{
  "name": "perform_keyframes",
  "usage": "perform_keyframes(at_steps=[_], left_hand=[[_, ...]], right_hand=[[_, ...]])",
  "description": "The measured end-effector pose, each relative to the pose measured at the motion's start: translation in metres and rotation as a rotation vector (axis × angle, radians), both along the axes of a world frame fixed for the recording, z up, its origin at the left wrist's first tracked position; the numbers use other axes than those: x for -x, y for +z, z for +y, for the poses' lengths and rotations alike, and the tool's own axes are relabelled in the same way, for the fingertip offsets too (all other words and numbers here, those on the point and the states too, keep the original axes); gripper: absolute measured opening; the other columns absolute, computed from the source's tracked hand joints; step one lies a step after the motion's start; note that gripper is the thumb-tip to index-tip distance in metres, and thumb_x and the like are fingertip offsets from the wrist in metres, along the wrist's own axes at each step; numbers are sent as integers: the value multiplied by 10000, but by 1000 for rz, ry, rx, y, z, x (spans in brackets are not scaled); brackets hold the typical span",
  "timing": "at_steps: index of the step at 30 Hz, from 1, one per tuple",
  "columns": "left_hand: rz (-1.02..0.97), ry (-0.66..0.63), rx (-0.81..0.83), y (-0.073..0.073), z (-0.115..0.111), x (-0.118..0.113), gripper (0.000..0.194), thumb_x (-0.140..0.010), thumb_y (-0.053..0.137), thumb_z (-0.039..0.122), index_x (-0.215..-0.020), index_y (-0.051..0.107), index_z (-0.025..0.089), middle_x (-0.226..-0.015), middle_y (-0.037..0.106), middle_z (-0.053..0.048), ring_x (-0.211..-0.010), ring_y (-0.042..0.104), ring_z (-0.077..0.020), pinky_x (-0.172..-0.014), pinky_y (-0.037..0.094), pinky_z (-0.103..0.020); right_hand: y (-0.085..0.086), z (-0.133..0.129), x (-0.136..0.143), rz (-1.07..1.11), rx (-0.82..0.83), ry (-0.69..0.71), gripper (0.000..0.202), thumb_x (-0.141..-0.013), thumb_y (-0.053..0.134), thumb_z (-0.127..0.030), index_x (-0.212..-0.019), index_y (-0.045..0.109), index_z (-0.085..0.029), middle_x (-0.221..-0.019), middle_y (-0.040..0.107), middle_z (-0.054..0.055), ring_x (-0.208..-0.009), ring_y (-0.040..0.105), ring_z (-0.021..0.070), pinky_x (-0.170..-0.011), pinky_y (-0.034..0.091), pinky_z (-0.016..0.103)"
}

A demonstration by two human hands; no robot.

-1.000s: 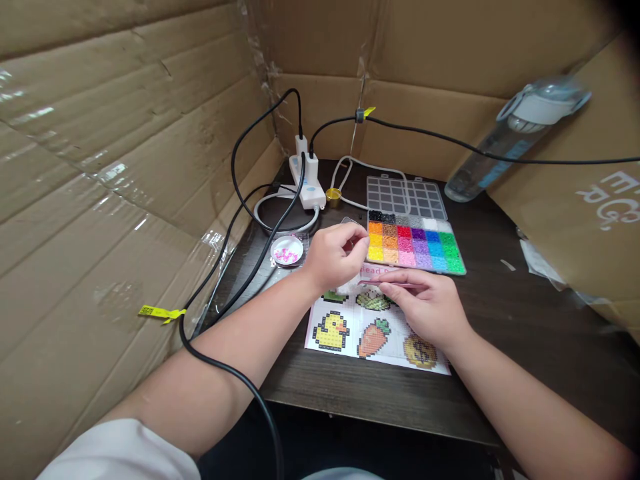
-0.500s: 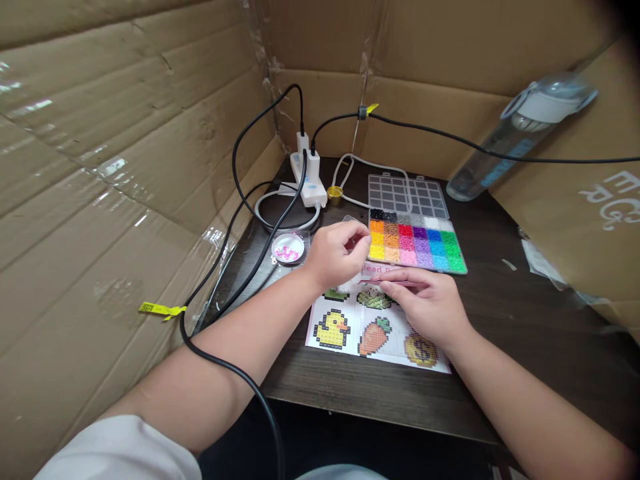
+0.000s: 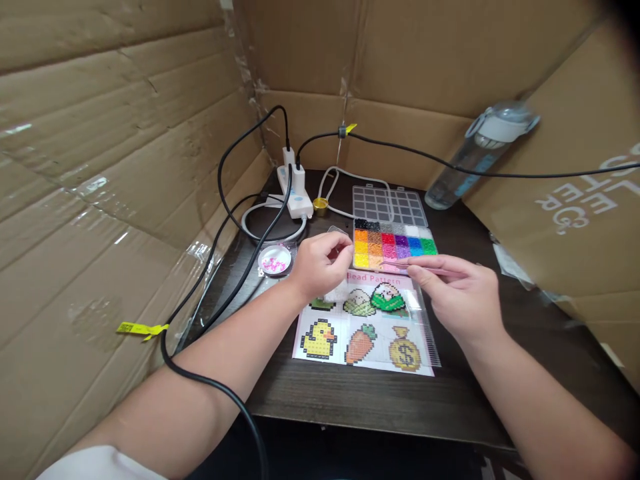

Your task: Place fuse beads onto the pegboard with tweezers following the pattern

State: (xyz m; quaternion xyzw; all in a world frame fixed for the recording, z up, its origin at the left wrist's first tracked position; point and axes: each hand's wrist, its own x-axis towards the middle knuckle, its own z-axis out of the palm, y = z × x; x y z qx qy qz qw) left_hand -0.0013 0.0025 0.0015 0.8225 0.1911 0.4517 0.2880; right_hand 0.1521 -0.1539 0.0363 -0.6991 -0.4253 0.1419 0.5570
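Observation:
My right hand (image 3: 457, 293) grips slim pink tweezers (image 3: 433, 268), their tips over the front row of a bead box (image 3: 373, 241) with compartments of many colours. My left hand (image 3: 323, 263) is closed beside the box's left edge, thumb against curled fingers; whatever it holds is hidden. Below both hands lies a Bead Pattern sheet (image 3: 327, 321) with duck, carrot and money-bag pictures. A clear pegboard (image 3: 425, 327) covers part of it, and on it sits a green and white bead figure (image 3: 388, 297) with a dark outline.
Left of my left hand, a white dish (image 3: 275, 261) holds pink and white beads. Behind stand a power strip (image 3: 296, 197) and a small gold cup (image 3: 321, 205). A black cable (image 3: 200, 377) crosses my left forearm. A water bottle (image 3: 477, 157) leans against the cardboard at back right.
My right hand with the tweezers has moved right and away from the sheet to the bead box, uncovering the bead figure and money bag. My left hand stays closed. The view has shifted slightly.

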Motion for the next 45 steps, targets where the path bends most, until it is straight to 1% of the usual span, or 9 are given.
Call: perform_keyframes(at_steps=[3,6,9,11,16,20,26,34,45], left_hand=[[4,11,5,0,1,0,91,-802,587,151,-735,646,167,-646,640,3,-548,529,-93,-533,417,-237],[15,12,4,0,1,0,94,-802,585,155,-736,652,166,-649,643,1,-548,532,-93,-526,420,-234],[20,9,9,1,0,0,98,-809,584,166,-742,655,168,-649,642,1,-554,541,-95,-523,427,-234],[19,10,12,1,0,0,97,-811,588,168,-739,653,170,-650,643,-2,-555,544,-96,-524,434,-236],[28,15,0,2,-1,-1,81,-808,602,168,-747,656,165,-664,658,-10,-560,559,-102,-531,453,-246],[29,11,3,2,-1,-1,68,-804,612,165,-756,659,161,-668,663,-9,-557,565,-101,-534,462,-248],[26,25,-8,1,-1,-1,68,-799,619,157,-752,667,157,-675,670,-11,-559,572,-102,-532,463,-249],[29,25,10,2,-1,-1,61,-797,625,156,-759,673,150,-687,677,-15,-575,590,-105,-547,476,-246],[31,20,7,0,0,0,64,-800,624,149,-755,670,151,-674,664,-4,-567,578,-98,-541,469,-242]], right_hand=[[-2,-9,-21,-93,33,-44,97,-774,753,-305,-846,782,-247,-861,778,40,-782,736,218,-800,619,382],[-19,-16,-36,-41,62,-39,139,-771,754,-325,-864,783,-226,-852,777,55,-744,731,213,-719,625,351],[-35,-18,-39,28,96,-5,152,-762,757,-326,-856,782,-209,-843,777,65,-725,731,210,-682,623,329],[-41,-16,-37,55,114,26,150,-762,754,-319,-854,783,-204,-860,778,71,-745,736,216,-707,622,333],[-39,-13,-36,101,131,86,154,-768,745,-320,-835,782,-186,-829,777,71,-753,741,217,-721,619,328],[-39,-14,-41,113,132,52,144,-779,742,-322,-859,784,-210,-860,778,62,-757,738,210,-716,615,319],[-42,-12,-45,108,146,17,125,-773,745,-300,-847,787,-210,-809,773,50,-739,732,195,-697,601,287],[-45,-10,-43,109,182,32,165,-766,741,-324,-855,785,-192,-839,777,72,-777,742,230,-706,602,316],[-43,-10,-43,136,162,79,118,-787,731,-297,-853,785,-214,-836,780,46,-779,748,195,-724,611,267]])
